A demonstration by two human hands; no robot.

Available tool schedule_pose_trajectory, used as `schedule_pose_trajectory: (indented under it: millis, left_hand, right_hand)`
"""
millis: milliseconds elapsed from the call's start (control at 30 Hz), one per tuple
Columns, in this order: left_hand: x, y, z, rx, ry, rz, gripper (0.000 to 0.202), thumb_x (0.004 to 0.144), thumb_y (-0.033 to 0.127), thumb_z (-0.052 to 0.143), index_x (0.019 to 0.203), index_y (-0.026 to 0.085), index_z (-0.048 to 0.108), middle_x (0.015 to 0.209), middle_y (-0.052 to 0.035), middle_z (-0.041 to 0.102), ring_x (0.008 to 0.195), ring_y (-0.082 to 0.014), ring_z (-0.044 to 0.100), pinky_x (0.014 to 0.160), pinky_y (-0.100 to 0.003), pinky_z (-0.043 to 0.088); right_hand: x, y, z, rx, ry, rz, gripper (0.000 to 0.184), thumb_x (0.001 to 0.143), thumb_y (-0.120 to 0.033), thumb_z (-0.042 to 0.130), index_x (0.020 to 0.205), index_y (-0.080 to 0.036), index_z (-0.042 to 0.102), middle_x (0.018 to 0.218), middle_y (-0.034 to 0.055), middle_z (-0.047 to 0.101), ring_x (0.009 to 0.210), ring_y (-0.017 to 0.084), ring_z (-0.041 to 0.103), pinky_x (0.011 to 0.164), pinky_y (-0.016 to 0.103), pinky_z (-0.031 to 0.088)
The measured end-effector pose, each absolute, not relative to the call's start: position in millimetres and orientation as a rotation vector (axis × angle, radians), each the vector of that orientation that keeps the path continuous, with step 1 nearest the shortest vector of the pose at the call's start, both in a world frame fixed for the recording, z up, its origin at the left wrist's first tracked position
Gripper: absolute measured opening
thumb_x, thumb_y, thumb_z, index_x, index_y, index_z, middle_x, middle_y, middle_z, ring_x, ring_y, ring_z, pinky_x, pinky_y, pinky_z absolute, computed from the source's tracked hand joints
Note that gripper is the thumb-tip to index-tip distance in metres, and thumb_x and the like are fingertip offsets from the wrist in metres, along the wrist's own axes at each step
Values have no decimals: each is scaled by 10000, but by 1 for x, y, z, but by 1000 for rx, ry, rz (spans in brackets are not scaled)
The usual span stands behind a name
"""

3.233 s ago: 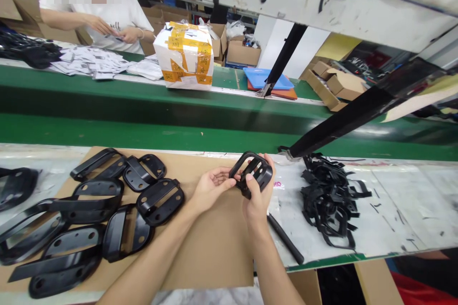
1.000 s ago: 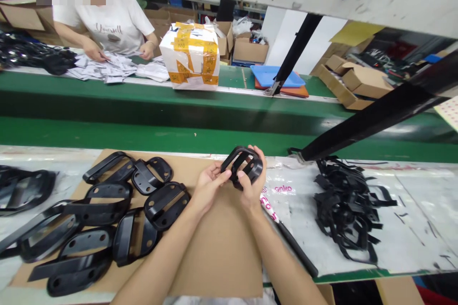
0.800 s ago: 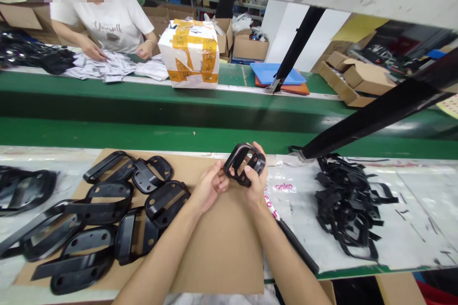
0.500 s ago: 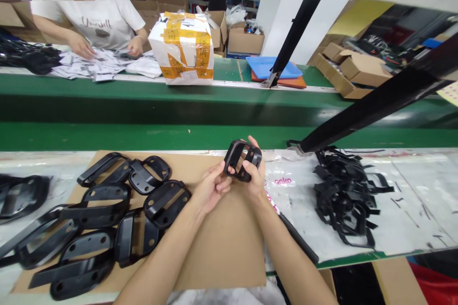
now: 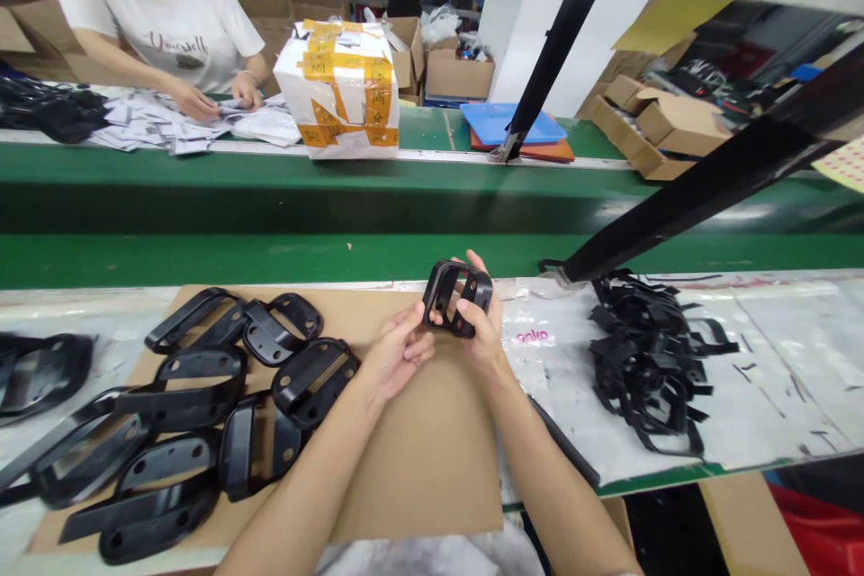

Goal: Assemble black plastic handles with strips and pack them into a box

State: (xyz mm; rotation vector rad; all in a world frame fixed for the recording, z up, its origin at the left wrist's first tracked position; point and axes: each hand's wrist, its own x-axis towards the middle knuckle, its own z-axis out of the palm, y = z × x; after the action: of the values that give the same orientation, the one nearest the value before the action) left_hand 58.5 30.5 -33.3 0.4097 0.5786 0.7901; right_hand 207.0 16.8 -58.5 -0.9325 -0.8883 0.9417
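Both my hands hold one black plastic frame, a rounded piece with holes and an open middle, raised above a brown cardboard sheet. My left hand pinches its left lower edge between thumb and fingers. My right hand is closed around its right side, the thumb pressed on the front near a hole and the other fingers partly hidden behind. To the left, several similar black plastic pieces lie on the cardboard, some overlapping.
A heap of black strips lies on the right of the white table cover, near a black rod. A slanted black post rises there. Beyond the green conveyor stand a taped white box and a co-worker handling white packets.
The black frame stays in both my hands, turned slightly. Across the conveyor, the co-worker's hands have come closer together over the packets. The view has shifted a little.
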Motion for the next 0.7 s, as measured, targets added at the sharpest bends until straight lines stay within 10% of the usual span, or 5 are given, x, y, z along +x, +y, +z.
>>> schedule_pose_trajectory:
  millis: [333,700]
  left_hand:
    - [65,27,-42,730,767,931,559,769,632,869,982,134,731,828,-24,677,613,-73,545,489,-172,349]
    - [71,25,-45,905,811,1079,473,690,428,968,977,162,702,908,-45,748,719,-109,628,718,-241,531]
  right_hand:
    - [202,10,-42,-1016,-995,617,760,831,-492,803,1503,-266,529,1515,131,586,1273,348,654,1107,494,506]
    - [189,11,-56,-1022,-785,690,717,912,-508,681,1550,-283,443,1452,127,602,1200,330,683,1094,544,512]
